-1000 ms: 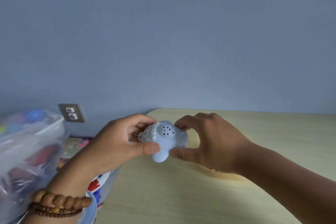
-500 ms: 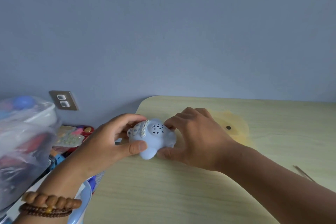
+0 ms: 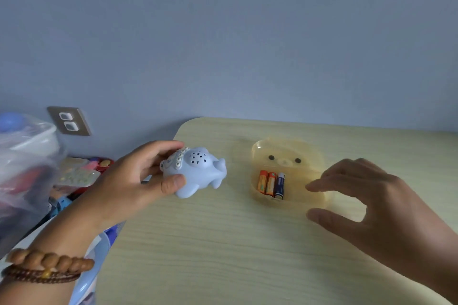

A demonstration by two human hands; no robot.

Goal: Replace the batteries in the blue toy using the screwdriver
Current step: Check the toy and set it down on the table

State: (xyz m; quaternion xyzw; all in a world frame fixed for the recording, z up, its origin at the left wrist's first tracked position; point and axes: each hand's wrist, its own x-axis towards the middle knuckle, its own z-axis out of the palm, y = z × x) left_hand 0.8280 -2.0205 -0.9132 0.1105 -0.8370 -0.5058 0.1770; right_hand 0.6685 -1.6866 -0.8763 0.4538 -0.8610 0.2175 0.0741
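- Head view: the table [image 3: 223, 242] now shows a good deal more of its top than a second ago, and a yellow bear-faced box [image 3: 287, 153] that was hidden behind the hands sits open on it.
- Right hand [image 3: 366, 195] has let go of the toy and swung off to the right; it hovers over the box's right edge, fingers spread wide, holding nothing.
- Left hand [image 3: 133, 181] alone holds the toy [image 3: 198, 173], thumb under its near side and fingers over the far side, above the table's left corner.
- The toy's long axis runs roughly left to right; its button end points left into the palm, the stubby end right toward the box, the perforated dome up.
- Three batteries [image 3: 271, 183] lie side by side in the box, near the right fingertips.
- I judge the compartment unopened as yet, and no screwdriver is in sight.
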